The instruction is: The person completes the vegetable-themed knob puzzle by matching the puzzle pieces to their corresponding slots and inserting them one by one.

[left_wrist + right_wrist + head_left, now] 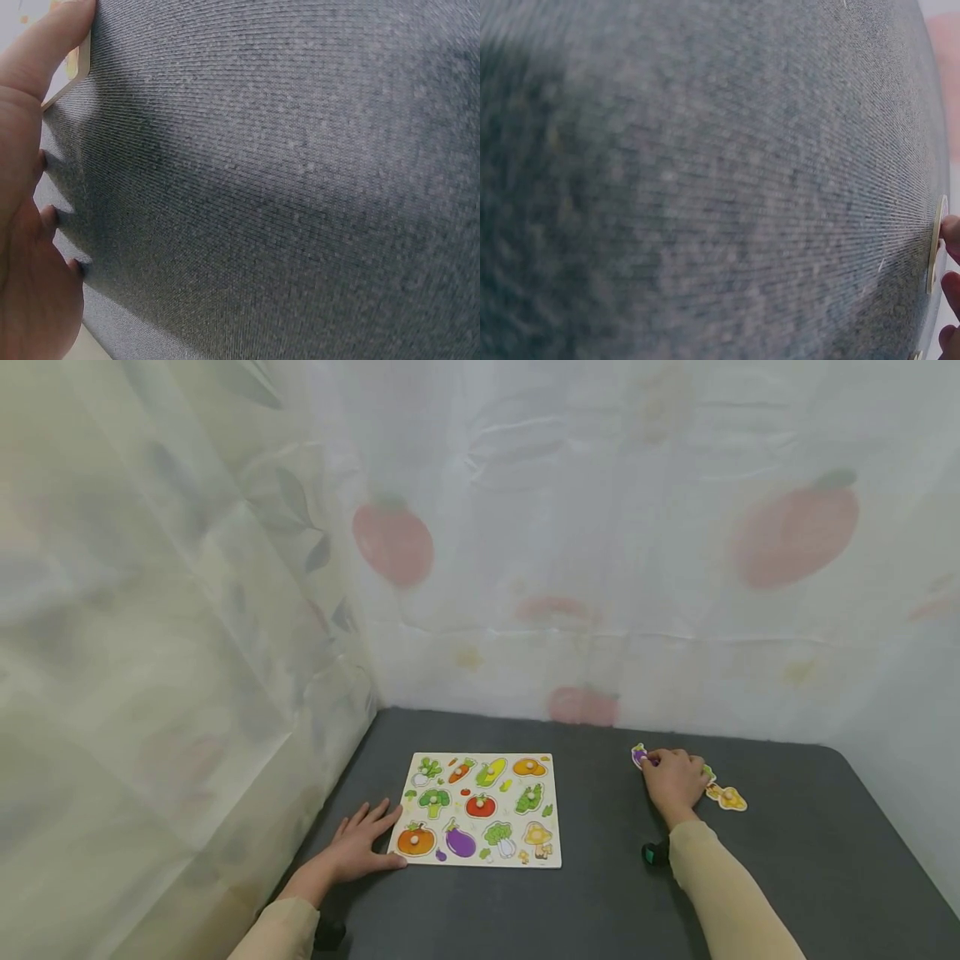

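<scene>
A pale puzzle board [483, 810] with colourful vegetable pictures lies flat on the dark table. My left hand [360, 843] rests at its left edge, fingers spread and thumb at the near left corner; the left wrist view shows that thumb over the board's corner. Off to the right, my right hand [672, 783] has curled fingers and pinches a purple eggplant puzzle piece [639, 755], partly covered by the fingers. In the right wrist view, fingertips [951, 229] meet the edge-on puzzle piece [934, 255] at the far right.
Just right of the right hand lie a yellow mushroom-like puzzle piece [727, 797] and a green piece [708, 772], partly hidden by the hand. Grey table surface [600, 827] lies between board and right hand. Patterned curtains [480, 568] stand behind and at the left.
</scene>
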A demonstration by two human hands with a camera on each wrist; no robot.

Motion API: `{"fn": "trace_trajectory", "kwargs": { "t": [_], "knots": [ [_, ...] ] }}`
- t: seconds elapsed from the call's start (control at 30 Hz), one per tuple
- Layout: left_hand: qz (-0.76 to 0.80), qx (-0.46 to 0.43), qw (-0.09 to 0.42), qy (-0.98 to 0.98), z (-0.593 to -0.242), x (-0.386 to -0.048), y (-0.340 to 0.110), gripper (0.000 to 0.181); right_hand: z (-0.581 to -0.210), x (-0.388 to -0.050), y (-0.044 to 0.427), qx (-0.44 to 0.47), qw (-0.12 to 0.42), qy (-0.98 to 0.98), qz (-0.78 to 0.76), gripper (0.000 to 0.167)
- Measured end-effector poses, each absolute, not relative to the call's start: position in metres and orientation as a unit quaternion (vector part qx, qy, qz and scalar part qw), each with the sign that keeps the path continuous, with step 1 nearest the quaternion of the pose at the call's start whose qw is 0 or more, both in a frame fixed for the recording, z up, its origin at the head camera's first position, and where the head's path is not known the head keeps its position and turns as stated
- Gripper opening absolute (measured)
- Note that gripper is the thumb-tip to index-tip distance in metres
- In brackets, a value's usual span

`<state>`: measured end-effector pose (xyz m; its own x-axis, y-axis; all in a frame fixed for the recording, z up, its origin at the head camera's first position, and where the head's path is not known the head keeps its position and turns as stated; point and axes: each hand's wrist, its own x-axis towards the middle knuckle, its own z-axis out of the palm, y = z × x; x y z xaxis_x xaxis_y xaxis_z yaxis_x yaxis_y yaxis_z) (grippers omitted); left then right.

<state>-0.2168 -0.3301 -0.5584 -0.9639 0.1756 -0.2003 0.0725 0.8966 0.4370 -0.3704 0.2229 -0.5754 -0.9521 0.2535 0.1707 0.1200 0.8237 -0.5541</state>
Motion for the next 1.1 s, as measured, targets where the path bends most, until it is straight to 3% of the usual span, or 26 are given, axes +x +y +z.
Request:
{"fn": "trace_trajectory", "kwargs": {
  "t": [1.1],
  "knots": [
    [0.215,0.058,0.110,0.969,-0.5601,-0.2174,-0.3297,0.103,-0.5754,-0.3709,0.2246,-0.081,0.121,-0.953,0.266,0.033]
  ]
}}
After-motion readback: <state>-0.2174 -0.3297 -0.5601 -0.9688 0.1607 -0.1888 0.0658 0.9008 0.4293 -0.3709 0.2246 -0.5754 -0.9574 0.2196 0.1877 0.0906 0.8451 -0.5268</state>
